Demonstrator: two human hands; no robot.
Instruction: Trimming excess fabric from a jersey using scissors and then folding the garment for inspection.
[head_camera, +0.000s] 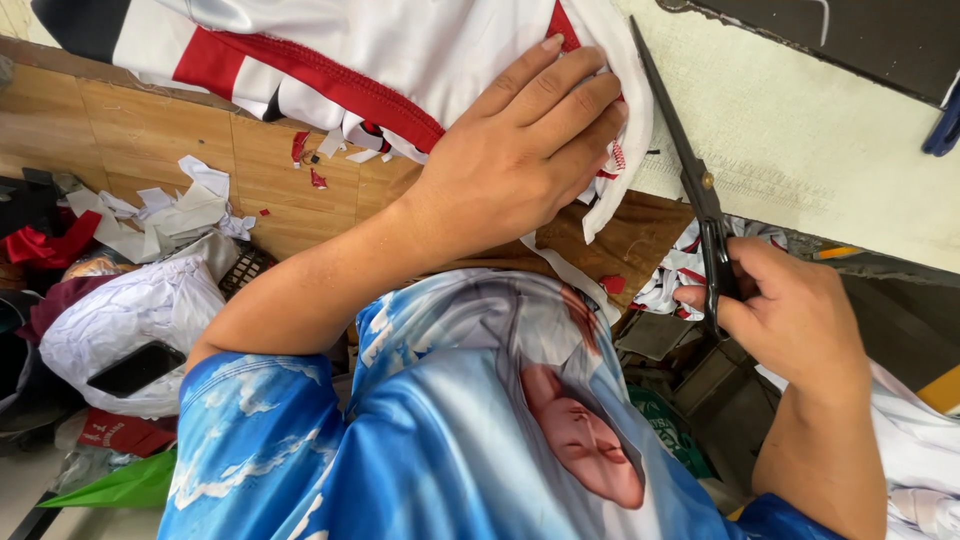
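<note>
My left hand (525, 150) lies flat, fingers together, pressing down a white fabric piece (400, 45) with red trim on the wooden table (150, 130). My right hand (790, 310) grips the handles of long black scissors (690, 170), whose blades run along the right edge of the fabric, beside my left fingertips. A thin white strip hangs off the fabric's cut edge below my left hand. My blue printed shirt fills the lower middle of the view.
White and red fabric scraps (165, 210) lie on the table's left side. A white bag (130, 320) with a dark phone on it sits lower left, over a green bag. A cream mat (820, 130) and dark panel lie at right. More scraps lie below the table edge.
</note>
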